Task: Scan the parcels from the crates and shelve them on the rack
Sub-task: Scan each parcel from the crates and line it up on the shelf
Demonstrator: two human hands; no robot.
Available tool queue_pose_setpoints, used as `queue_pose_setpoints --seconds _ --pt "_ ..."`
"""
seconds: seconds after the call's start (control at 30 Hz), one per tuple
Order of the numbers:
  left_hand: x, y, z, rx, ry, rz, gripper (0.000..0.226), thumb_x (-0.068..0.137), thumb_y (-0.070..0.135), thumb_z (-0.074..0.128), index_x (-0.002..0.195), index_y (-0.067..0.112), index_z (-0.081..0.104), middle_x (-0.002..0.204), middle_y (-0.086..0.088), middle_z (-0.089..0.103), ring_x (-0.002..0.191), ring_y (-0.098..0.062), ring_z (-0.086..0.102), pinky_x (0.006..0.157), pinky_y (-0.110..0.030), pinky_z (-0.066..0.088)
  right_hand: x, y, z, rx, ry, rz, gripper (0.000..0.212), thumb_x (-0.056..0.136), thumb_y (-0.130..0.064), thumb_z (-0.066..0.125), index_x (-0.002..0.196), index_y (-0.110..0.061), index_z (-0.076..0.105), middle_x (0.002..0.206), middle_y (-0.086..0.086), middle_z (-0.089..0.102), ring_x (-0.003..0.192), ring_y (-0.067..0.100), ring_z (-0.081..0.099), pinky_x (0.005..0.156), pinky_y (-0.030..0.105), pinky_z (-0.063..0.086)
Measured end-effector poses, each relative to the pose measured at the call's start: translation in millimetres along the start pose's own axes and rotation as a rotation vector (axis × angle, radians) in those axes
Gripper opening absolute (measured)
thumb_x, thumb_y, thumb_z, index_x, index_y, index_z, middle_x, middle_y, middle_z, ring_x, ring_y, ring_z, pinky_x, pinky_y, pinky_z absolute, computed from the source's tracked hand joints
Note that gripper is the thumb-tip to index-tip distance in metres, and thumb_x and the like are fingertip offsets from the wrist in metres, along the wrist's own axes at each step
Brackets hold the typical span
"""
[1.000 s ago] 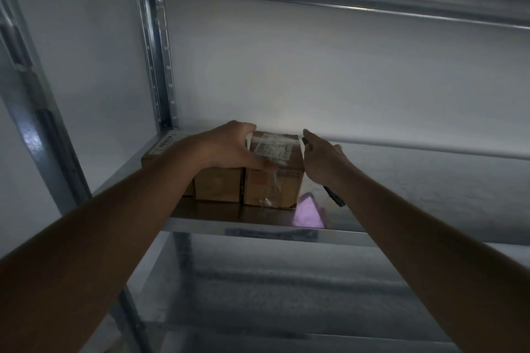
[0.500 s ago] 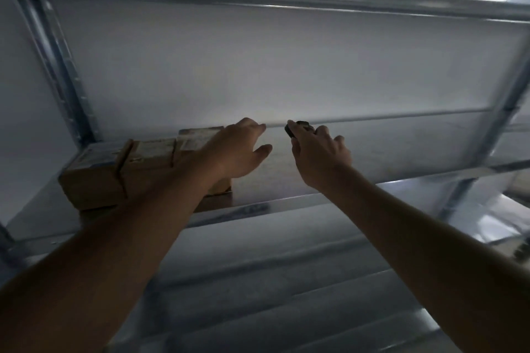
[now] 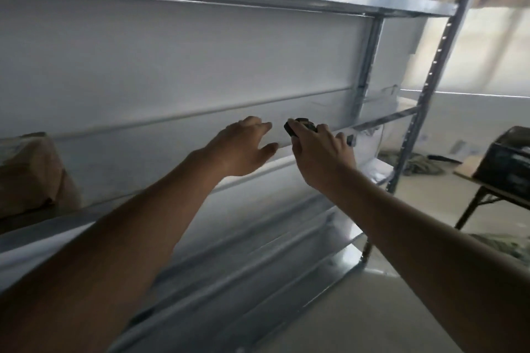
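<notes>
A person's two bare arms reach toward a galvanised steel rack (image 3: 424, 112), the left hand (image 3: 243, 149) empty with fingers spread and relaxed above the middle shelf (image 3: 301, 157), the right hand (image 3: 321, 155) curled around a small black handheld scanner (image 3: 301, 126) whose head juts out past the knuckles. The scanner appears to sit in the right hand so the left stays free to lift and push boxes — a sensible split for work that alternates reading a label and placing a box. At the far left edge, a brown cardboard parcel (image 3: 28, 172) stands on that same shelf, pushed toward the end of the row, well apart from both hands; neither hand touches it. Shelving from one end likely leaves the long bare run of shelf open for what follows. Off to the right, beyond the rack's upright, a dark crate (image 3: 507, 160) rests on a folding table (image 3: 470, 180) — by the task, the probable source of the next parcel, though its contents are too blurred to make out. With the parcel set down and the free hand empty, the step in hand looks like the turn toward that crate.
</notes>
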State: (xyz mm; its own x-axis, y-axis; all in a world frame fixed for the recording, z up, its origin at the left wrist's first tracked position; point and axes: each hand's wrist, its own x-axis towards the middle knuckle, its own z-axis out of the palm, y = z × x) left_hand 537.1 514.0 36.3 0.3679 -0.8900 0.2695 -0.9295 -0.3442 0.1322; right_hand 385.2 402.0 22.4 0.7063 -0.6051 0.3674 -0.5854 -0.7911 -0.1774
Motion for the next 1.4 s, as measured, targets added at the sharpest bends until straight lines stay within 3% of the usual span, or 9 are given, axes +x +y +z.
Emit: queue_pose_setpoints --seconds 0.13,0.3,0.53,0.77,0.93,1.17,1.4 --pt "44 79 34 -0.023 -0.002 0.098 0.061 0.11 0.048 0.046 0.162 0.015 0.041 0.164 -0.009 0.043 0.146 -0.032 0.047 0.117 -0.049 0.042 -15 90 -13 -0.036 0.023 0.098 0.049 0.113 -0.041 0.036 0.161 -0.047 0.026 0.149 0.017 0.05 0.127 0.047 0.05 0.093 0.051 0.048" --pt "102 175 70 -0.057 -0.019 0.233 0.054 0.11 0.048 0.045 0.152 0.015 0.053 0.153 -0.01 0.055 0.134 -0.032 0.057 0.109 -0.048 0.049 -29 193 -24 -0.053 0.068 0.219 0.048 0.112 -0.042 0.038 0.159 -0.045 0.029 0.139 0.021 0.055 0.122 0.049 0.056 0.096 0.056 0.053" --pt "201 289 124 -0.111 -0.048 0.434 0.056 0.109 0.052 0.044 0.151 0.016 0.054 0.156 -0.007 0.054 0.141 -0.028 0.054 0.116 -0.052 0.045 -30 325 -37 -0.107 0.135 0.403 0.044 0.112 -0.041 0.04 0.156 -0.043 0.034 0.139 0.023 0.055 0.12 0.051 0.055 0.088 0.054 0.053" --pt "320 401 177 -0.192 -0.116 0.605 0.053 0.111 0.05 0.04 0.14 0.012 0.06 0.142 -0.012 0.061 0.121 -0.029 0.064 0.101 -0.045 0.054 -2 463 -47 -0.184 0.171 0.619 0.041 0.112 -0.041 0.039 0.153 -0.044 0.036 0.13 0.02 0.056 0.109 0.045 0.056 0.087 0.054 0.054" --pt "400 488 212 -0.195 -0.164 0.725 0.051 0.108 0.057 0.04 0.134 0.018 0.061 0.142 -0.01 0.06 0.129 -0.032 0.06 0.102 -0.054 0.053 13 553 -59 -0.213 0.203 0.773 0.045 0.112 -0.044 0.04 0.157 -0.041 0.035 0.132 0.02 0.055 0.113 0.044 0.056 0.09 0.056 0.054" --pt "474 619 263 -0.218 -0.197 0.897 0.054 0.109 0.049 0.045 0.15 0.016 0.053 0.146 -0.008 0.056 0.135 -0.029 0.055 0.11 -0.051 0.047 2 692 -69 -0.235 0.218 0.907 0.049 0.112 -0.046 0.037 0.16 -0.042 0.032 0.133 0.021 0.056 0.113 0.042 0.058 0.087 0.053 0.055" --pt "540 763 323 -0.233 -0.231 0.923 0.06 0.109 0.05 0.046 0.16 0.017 0.043 0.161 -0.005 0.045 0.146 -0.025 0.046 0.118 -0.046 0.041 -8 860 -83 -0.255 0.213 0.944 0.05 0.112 -0.044 0.038 0.161 -0.039 0.034 0.136 0.023 0.057 0.114 0.044 0.058 0.085 0.048 0.048"
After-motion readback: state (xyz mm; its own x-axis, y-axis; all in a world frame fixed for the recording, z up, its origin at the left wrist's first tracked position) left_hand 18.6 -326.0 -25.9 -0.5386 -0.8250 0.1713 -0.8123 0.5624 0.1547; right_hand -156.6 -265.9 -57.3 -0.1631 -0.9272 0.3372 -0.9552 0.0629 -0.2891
